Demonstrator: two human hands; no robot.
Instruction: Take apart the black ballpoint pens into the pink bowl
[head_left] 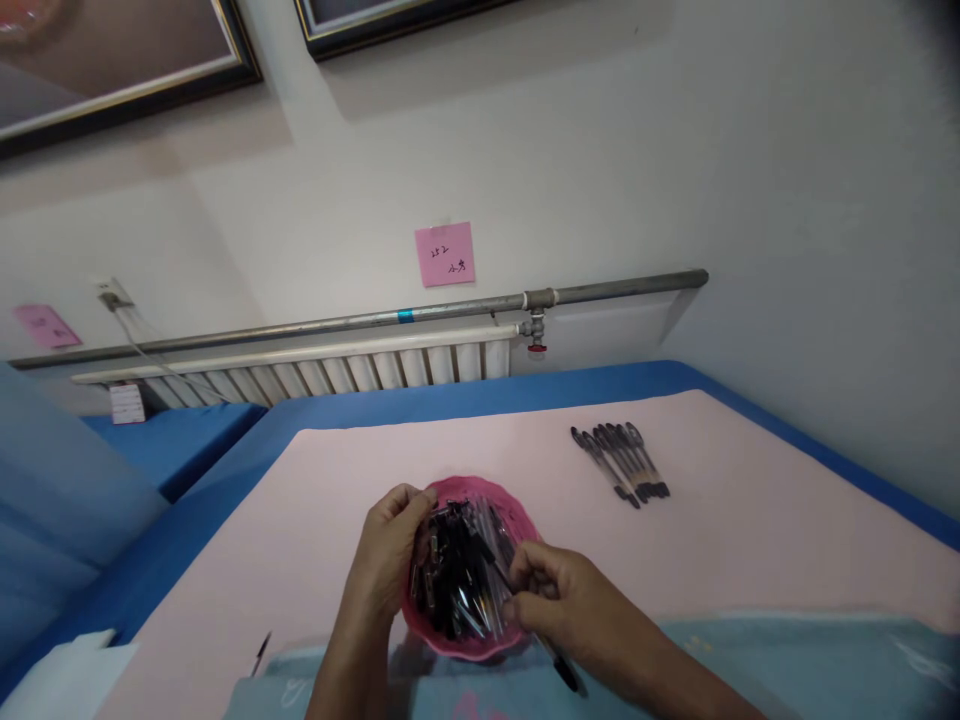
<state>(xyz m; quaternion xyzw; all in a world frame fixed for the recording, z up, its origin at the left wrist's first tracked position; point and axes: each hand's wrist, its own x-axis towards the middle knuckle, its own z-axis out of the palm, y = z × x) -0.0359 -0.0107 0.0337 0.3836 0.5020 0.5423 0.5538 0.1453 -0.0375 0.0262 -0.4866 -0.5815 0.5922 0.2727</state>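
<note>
A pink bowl [512, 508] full of several black pens and pen parts [456, 575] sits on the pink table cover near me. My left hand [384, 565] grips the bowl's left rim, fingers curled over the edge. My right hand [566, 603] is closed in a pinch on a black pen [556, 661] at the bowl's right side; the pen's tip sticks out below the hand toward me.
Several assembled black pens [621, 462] lie in a row on the pink cover [720, 540] to the far right. A light blue cloth [787, 665] covers the near edge. A loose dark pen piece [260, 655] lies at the near left. Radiator and pipe run along the wall.
</note>
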